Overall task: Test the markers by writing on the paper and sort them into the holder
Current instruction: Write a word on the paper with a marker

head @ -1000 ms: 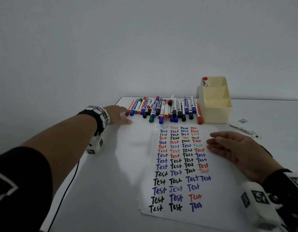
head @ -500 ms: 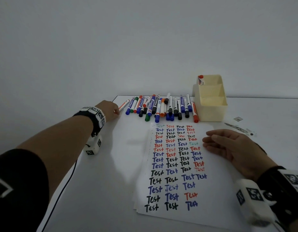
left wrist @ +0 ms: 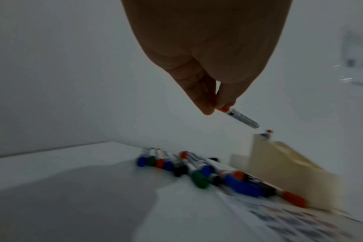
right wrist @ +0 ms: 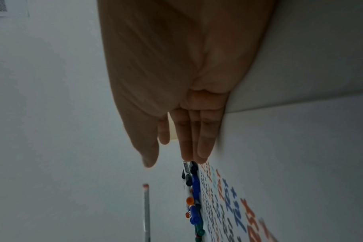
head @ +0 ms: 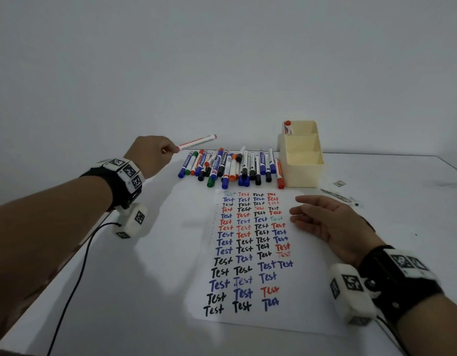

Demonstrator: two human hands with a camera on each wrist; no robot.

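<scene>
Marker row (head: 230, 167) and holder (head: 303, 173) block the table's (head: 135, 291) far edge; bare room left of paper (head: 250, 319).

Left arm reached forward toward 11 o'clock, left hand (head: 151, 152) raised off table, fingers (left wrist: 199, 96) and thumb curled, pinching red marker (head: 196, 143) by one end. Right hand (head: 327, 219) lay flat, palm down, at 2 o'clock, fingers (right wrist: 205, 140) straight, pointing toward 9 o'clock.

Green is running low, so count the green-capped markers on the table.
2. One green marker lies second from the row's left end; the second green marker lies further right, its cap jutting toward the paper. Markers overlap, so more may be hidden.
</scene>
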